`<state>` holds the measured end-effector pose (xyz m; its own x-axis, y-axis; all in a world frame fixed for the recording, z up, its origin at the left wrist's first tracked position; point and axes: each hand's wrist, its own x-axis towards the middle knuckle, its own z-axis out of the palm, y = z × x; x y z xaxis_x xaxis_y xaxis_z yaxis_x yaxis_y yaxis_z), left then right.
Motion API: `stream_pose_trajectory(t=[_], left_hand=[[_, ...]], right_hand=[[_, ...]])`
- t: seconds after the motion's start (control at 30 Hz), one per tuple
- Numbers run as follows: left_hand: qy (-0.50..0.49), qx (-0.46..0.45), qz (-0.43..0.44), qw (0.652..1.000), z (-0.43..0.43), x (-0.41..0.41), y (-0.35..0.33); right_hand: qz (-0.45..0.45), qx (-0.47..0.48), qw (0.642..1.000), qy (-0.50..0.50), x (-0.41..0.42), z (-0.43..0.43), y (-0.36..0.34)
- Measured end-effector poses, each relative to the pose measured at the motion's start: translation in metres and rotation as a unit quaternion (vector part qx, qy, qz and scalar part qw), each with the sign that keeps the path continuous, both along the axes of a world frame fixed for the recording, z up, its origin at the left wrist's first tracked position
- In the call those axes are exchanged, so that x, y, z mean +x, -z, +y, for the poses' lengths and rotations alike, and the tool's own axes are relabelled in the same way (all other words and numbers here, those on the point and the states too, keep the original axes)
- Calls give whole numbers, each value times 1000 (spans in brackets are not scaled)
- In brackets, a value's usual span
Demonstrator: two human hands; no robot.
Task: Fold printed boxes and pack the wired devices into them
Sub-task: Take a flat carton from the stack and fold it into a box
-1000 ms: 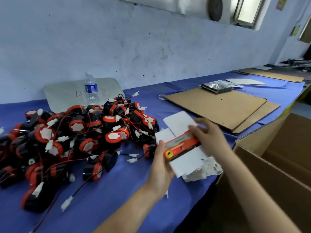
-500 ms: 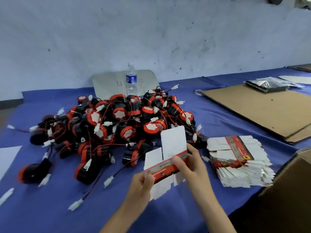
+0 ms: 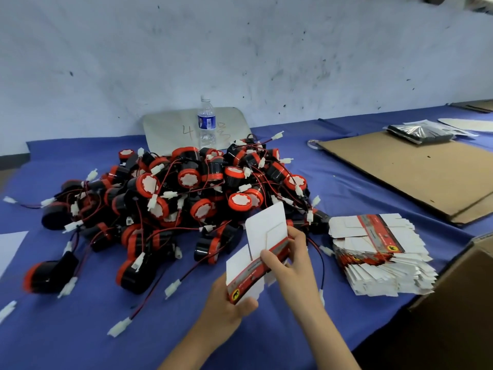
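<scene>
Printed box point(image 3: 262, 259) flat and unfolded, left hand point(image 3: 226, 311) gripping its lower end, right hand point(image 3: 293, 265) pinching its middle

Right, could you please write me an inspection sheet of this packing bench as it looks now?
Surface: blue cloth covers the bench.
Job's things: flat printed box held up; stack of flat boxes at right; heap of red-and-black devices behind.
Clutter: water bottle, grey panel, cardboard sheets, silvery bag, brown carton, white sheet.
Grips: left hand pinches the box's lower end; right hand pinches its middle.
Cables: thin leads with white plugs tangle through the heap; some trail onto the cloth.
Surroundings: scuffed pale wall.
</scene>
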<state>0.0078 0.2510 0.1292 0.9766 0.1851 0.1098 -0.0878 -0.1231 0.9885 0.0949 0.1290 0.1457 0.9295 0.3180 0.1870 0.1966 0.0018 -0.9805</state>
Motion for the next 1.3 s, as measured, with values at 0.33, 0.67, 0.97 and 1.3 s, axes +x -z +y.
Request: stream_pose_trajectory(t=[0.33, 0.67, 0.97, 1.3], left_hand=[[24, -5, 8, 1000, 5, -3, 11], [37, -27, 13, 999, 8, -1, 21], [-34, -13, -47, 998, 9, 8, 27], [-131, -44, -34, 990, 24, 12, 32]], right_hand=[[-5, -14, 999, -41, 0, 7, 16], [18, 24, 998, -56, 6, -2, 6], [-2, -1, 986, -168, -5, -7, -5], [300, 89, 935, -168, -18, -8, 1]])
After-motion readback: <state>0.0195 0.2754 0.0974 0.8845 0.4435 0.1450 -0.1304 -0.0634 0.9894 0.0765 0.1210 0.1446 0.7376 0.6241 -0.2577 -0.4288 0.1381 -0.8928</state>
